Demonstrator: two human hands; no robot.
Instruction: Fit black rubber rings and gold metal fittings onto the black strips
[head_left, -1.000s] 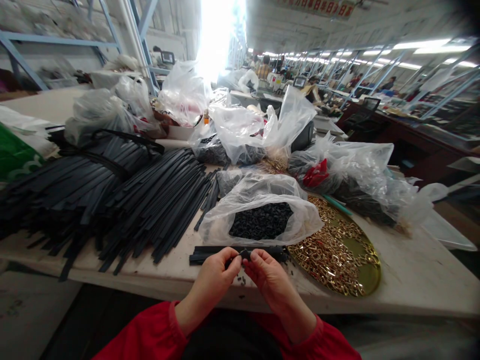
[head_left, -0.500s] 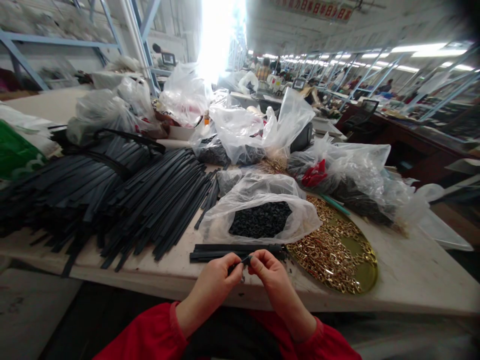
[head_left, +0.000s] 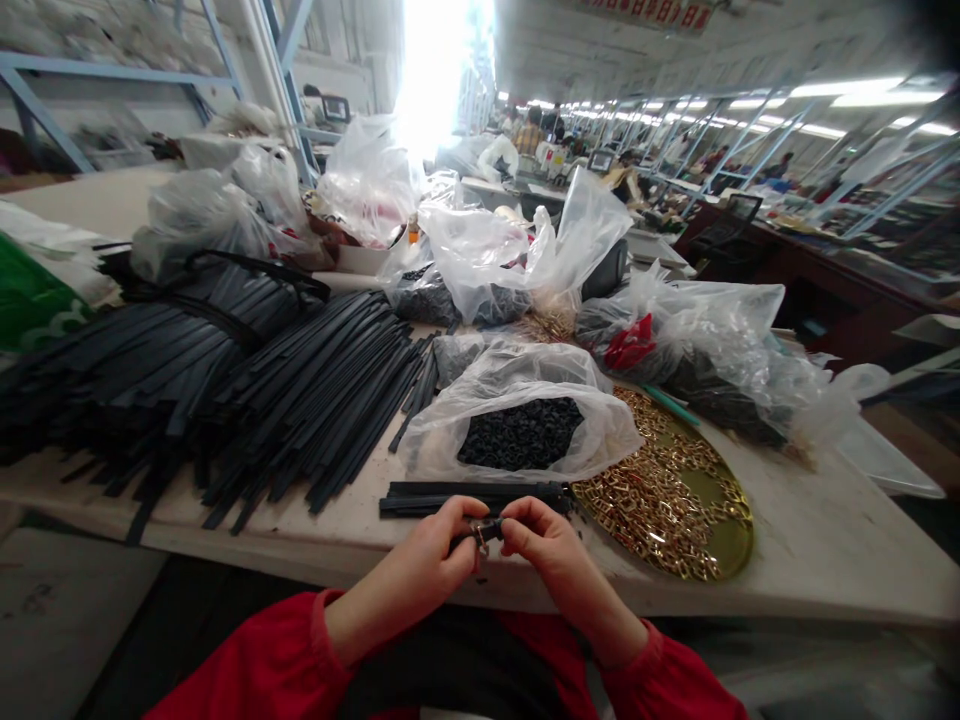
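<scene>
Close to the table's front edge, my left hand (head_left: 439, 550) pinches a short black strap (head_left: 491, 529). A small metal buckle (head_left: 482, 546) shows on the strap beside my left fingertips. The fingers of my right hand (head_left: 547, 545) are closed on the strap's other end. Just behind both hands lies a small stack of black straps (head_left: 420, 497). Beyond it an open clear plastic bag (head_left: 427, 445) holds many small black pieces (head_left: 521, 435). To the right, a round gold tray (head_left: 739, 535) carries a heap of gold-coloured buckles (head_left: 660, 500).
Long black straps (head_left: 315, 390) lie in big bundles on the left of the table (head_left: 825, 560). More plastic bags (head_left: 480, 250) crowd the back. A teal stick-like tool (head_left: 671, 404) lies by the tray, near a bag with a red piece (head_left: 630, 342).
My hands have drawn slightly apart, so more of the black strap and the metal buckle now show between them. Both hands keep their hold on the strap.
</scene>
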